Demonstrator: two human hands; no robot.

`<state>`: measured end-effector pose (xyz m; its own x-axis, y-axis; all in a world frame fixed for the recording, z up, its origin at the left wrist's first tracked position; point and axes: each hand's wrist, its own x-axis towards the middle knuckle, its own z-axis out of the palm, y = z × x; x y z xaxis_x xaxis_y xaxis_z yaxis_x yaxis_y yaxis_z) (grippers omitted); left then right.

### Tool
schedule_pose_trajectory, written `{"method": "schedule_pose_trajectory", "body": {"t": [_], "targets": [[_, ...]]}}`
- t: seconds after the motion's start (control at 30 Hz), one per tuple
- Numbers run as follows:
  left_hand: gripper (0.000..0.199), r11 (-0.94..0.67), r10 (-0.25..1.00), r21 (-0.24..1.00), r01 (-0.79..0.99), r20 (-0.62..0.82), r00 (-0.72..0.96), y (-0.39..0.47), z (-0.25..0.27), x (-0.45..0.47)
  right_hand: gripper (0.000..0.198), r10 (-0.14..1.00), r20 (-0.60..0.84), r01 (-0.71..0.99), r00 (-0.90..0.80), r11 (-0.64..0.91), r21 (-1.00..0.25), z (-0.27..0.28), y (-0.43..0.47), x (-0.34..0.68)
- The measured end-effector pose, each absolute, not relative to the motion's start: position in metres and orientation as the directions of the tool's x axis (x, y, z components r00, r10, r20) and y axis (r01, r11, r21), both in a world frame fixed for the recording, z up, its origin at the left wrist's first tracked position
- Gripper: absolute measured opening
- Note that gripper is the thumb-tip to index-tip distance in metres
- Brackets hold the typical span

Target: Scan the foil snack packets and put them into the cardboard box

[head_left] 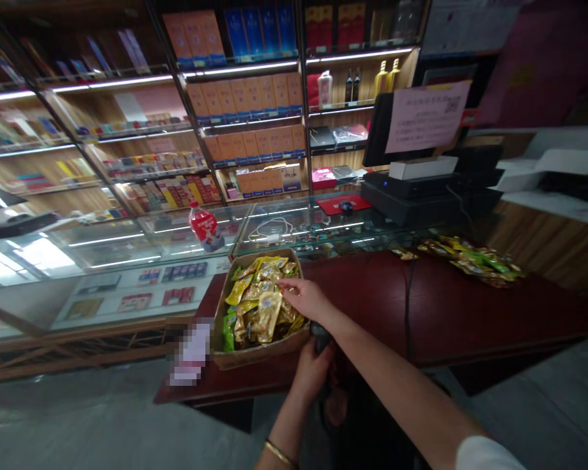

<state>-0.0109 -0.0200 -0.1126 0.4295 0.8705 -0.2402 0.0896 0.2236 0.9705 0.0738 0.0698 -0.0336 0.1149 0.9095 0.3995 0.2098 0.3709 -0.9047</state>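
A cardboard box [255, 358] full of small gold, yellow and green snack packets [245, 307] stands at the left end of the dark red table. My right hand [304, 299] reaches over the box's right side. Its thumb and fingers are closed at the top edge of a gold snack packet [268, 316] lying on the pile. Below it, beside the box's front right corner, my left hand [313, 369] is wrapped around a black barcode scanner [320, 334]. The scanner's lower part is dark and hard to make out.
More snack packets [475, 261] lie in a heap on the table [367, 313] at the right. A black cable [408, 307] crosses the tabletop. Behind stand a glass counter [294, 228], a red-labelled bottle [206, 227], a monitor [379, 130] and stocked shelves.
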Motion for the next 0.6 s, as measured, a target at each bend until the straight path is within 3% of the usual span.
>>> {"method": "schedule_pose_trajectory", "body": {"t": [0.1, 0.2, 0.27, 0.37, 0.47, 0.6], "targets": [[0.045, 0.202, 0.865, 0.976, 0.086, -0.219, 0.451, -0.019, -0.113, -0.013, 0.025, 0.863, 0.458, 0.374, 0.211, 0.362, -0.854, -0.037, 0.054, 0.105], [0.05, 0.192, 0.865, 0.977, 0.091, -0.212, 0.455, -0.021, -0.112, -0.015, 0.029, 0.774, 0.453, 0.44, 0.442, 0.254, -0.862, -0.052, 0.022, 0.186], [0.054, 0.202, 0.865, 0.974, 0.103, -0.227, 0.447, -0.021, -0.111, -0.015, 0.033, 0.617, 0.433, 0.554, 0.657, -0.006, -0.833, -0.066, -0.001, 0.258], [0.059, 0.192, 0.876, 0.973, 0.131, -0.23, 0.424, -0.021, -0.112, -0.015, 0.041, 0.417, 0.463, 0.611, 0.782, -0.371, -0.699, -0.082, -0.033, 0.367], [0.062, 0.182, 0.89, 0.972, 0.15, -0.228, 0.395, -0.022, -0.117, -0.015, 0.052, 0.29, 0.45, 0.529, 0.845, -0.575, -0.623, -0.084, -0.049, 0.462], [0.065, 0.24, 0.901, 0.956, 0.17, -0.284, 0.327, -0.019, -0.123, -0.02, 0.074, 0.216, 0.209, 0.299, 0.954, -0.749, -0.591, -0.076, -0.038, 0.557]]}}
